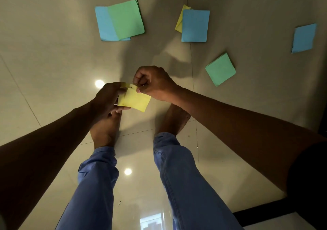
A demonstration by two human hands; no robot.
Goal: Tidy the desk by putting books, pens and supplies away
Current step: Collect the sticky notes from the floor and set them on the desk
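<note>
I hold a small stack of yellow sticky notes (134, 101) above the floor, between both hands. My left hand (108, 97) grips its left edge from below. With thumb and fingers, my right hand (154, 83) pinches the top right corner. More notes lie on the floor ahead: a green pad over a blue one (123, 20) at the far left, a blue note over a yellow one (194, 25) at the far middle, a green pad (220, 69) to the right, and a lone blue note (304, 38) at the far right.
I stand barefoot in blue jeans (178, 173) on glossy beige floor tiles (53, 61) that mirror ceiling lights. A dark edge (261, 210) runs along the lower right.
</note>
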